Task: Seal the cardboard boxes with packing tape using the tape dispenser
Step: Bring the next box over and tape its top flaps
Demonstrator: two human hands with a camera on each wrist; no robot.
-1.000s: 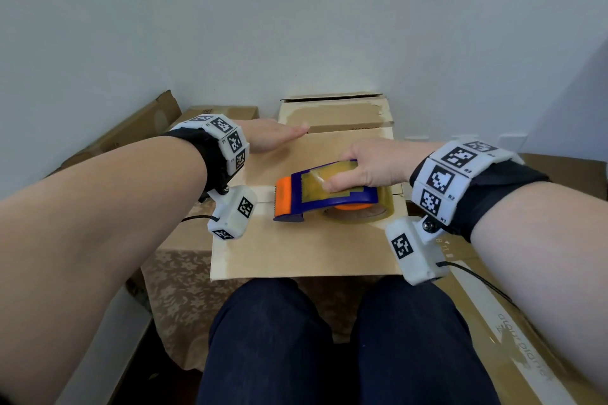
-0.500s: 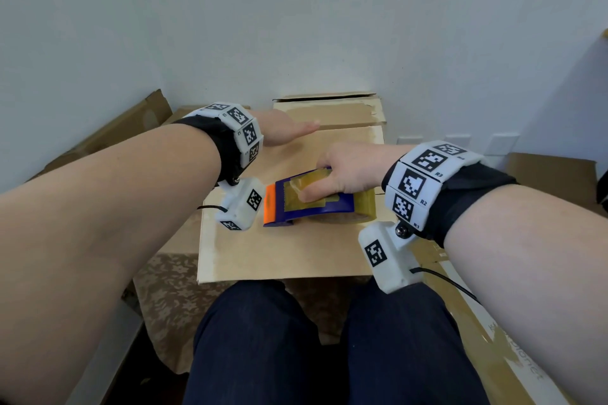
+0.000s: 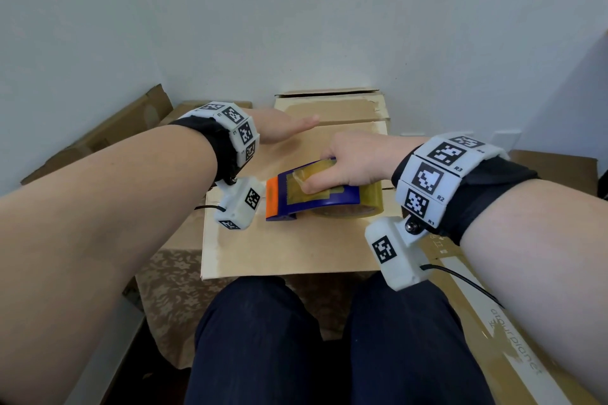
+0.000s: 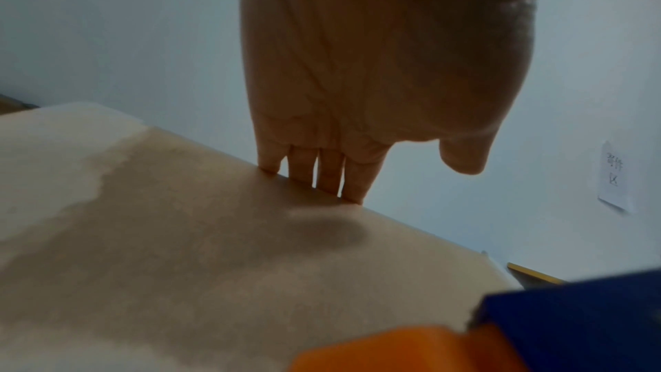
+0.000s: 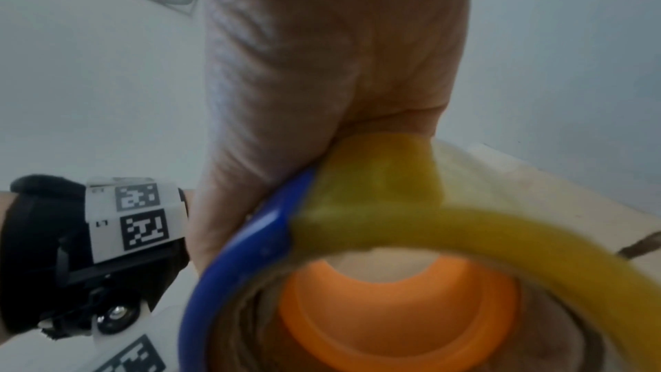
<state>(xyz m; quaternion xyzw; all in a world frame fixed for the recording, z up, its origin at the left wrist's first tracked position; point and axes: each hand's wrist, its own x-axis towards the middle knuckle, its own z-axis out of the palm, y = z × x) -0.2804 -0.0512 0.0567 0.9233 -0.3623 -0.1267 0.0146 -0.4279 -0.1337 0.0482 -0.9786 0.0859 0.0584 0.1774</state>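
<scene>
A brown cardboard box (image 3: pixel 296 246) sits in front of my knees, its top flaps closed. My left hand (image 3: pixel 283 128) lies flat on the far left of the box top, fingers straight; in the left wrist view the fingertips (image 4: pixel 322 183) touch the far edge of the box (image 4: pixel 179 236). My right hand (image 3: pixel 348 164) grips a blue and orange tape dispenser (image 3: pixel 316 194) carrying a roll of clear brownish tape, held down on the middle of the box top. In the right wrist view the palm (image 5: pixel 322 67) wraps over the dispenser (image 5: pixel 357 265), with the roll's orange core below.
A second cardboard box (image 3: pixel 332 105) with torn tape marks stands behind, against the white wall. Flattened cardboard (image 3: pixel 98 141) leans at the left. A long printed carton (image 3: pixel 493 322) lies at the right. A patterned cloth (image 3: pixel 171 299) hangs below the box.
The right hand has slid the dispenser leftward across the box top toward the left wrist. The left hand has stayed flat on the far left of the box.
</scene>
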